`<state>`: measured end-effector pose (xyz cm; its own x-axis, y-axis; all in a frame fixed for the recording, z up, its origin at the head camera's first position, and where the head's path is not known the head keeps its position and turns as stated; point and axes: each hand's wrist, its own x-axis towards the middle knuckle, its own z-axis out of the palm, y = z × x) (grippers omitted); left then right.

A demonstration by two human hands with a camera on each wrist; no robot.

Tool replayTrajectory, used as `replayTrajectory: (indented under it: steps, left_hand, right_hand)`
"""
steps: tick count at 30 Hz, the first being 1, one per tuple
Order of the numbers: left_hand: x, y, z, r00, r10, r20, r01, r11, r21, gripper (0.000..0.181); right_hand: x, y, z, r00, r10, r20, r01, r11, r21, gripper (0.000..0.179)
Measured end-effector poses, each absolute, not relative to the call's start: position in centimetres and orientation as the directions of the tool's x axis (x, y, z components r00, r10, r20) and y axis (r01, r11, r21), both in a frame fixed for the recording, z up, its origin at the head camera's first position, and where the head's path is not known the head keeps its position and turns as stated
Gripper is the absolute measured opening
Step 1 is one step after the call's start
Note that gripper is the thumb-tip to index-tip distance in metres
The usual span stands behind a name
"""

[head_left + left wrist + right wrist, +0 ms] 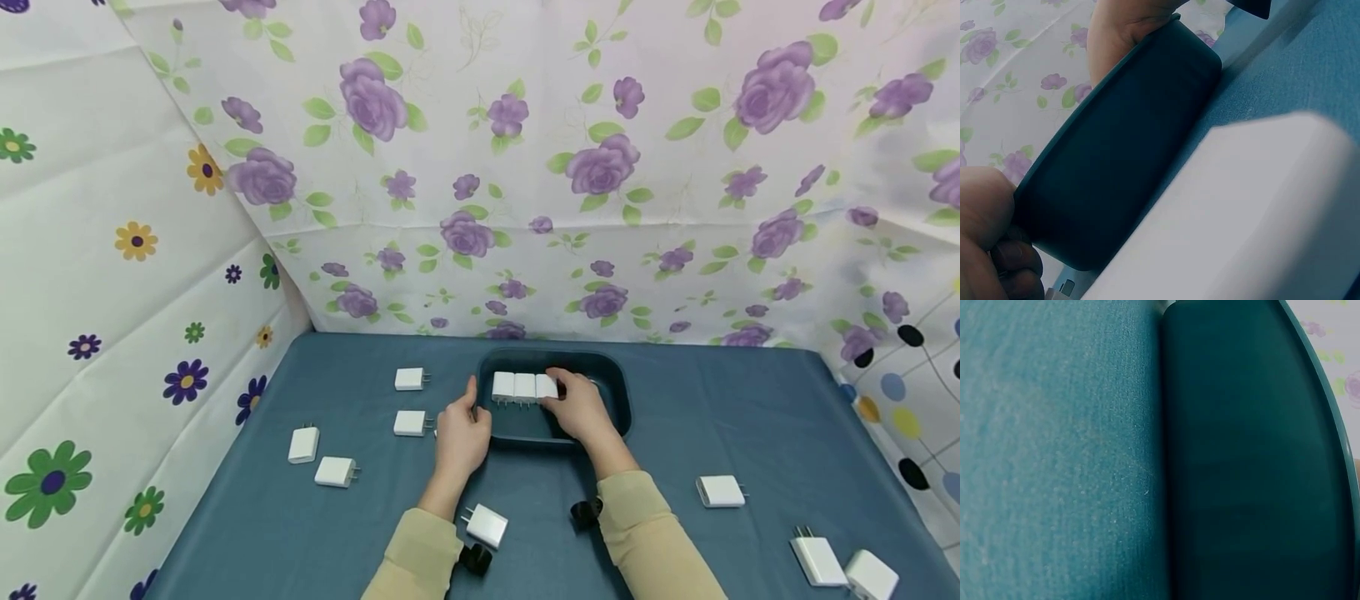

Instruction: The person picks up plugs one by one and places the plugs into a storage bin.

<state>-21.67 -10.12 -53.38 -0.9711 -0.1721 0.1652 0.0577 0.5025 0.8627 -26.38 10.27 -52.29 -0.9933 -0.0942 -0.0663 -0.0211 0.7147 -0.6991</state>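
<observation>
A dark teal tray (617,367) sits near the back of the table, and a row of white charger plugs (503,386) stands inside it, prongs toward the near side. My right hand (581,408) reaches over the tray's near rim and pinches the rightmost charger (546,387) of that row. At the left end of the tray my left hand (461,435) grips the rim, thumb pointing up; its curled fingers (1016,259) show at the tray's corner in the left wrist view. The right wrist view shows only the tray's outer wall (1254,456) and cloth, with the right hand hidden.
Several white chargers lie left of the tray, among them one (409,379) at the back and one (303,444) farther left. Another charger (487,527) lies by the left wrist. More lie at the right, including one (722,492) and a close pair (819,560). Flowered cloth (525,167) hangs behind.
</observation>
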Motion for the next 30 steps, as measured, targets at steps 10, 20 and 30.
replayTrajectory:
  steps: [10,20,30]
  left_hand:
    - [-21.68,-10.09,-53.23,-0.973,-0.171,0.156,0.05,0.504,0.862,0.057]
    - [-21.85,-9.94,-53.4,-0.972,-0.165,0.169,0.068,0.487,0.871,0.058]
    - [-21.64,-10.11,-53.61,-0.972,-0.174,0.156,0.051,0.49,0.87,0.057]
  right_hand:
    - [-26.37,10.29,-52.24,-0.993,-0.1,-0.062,-0.029,0.718,-0.695,0.055]
    - [-26.56,10.46,-51.87,-0.994,-0.099,-0.044,-0.041,0.723,-0.69,0.055]
    - [-26.44,10.29,-52.47,-0.995,-0.09,-0.038,-0.038,0.717,-0.696,0.055]
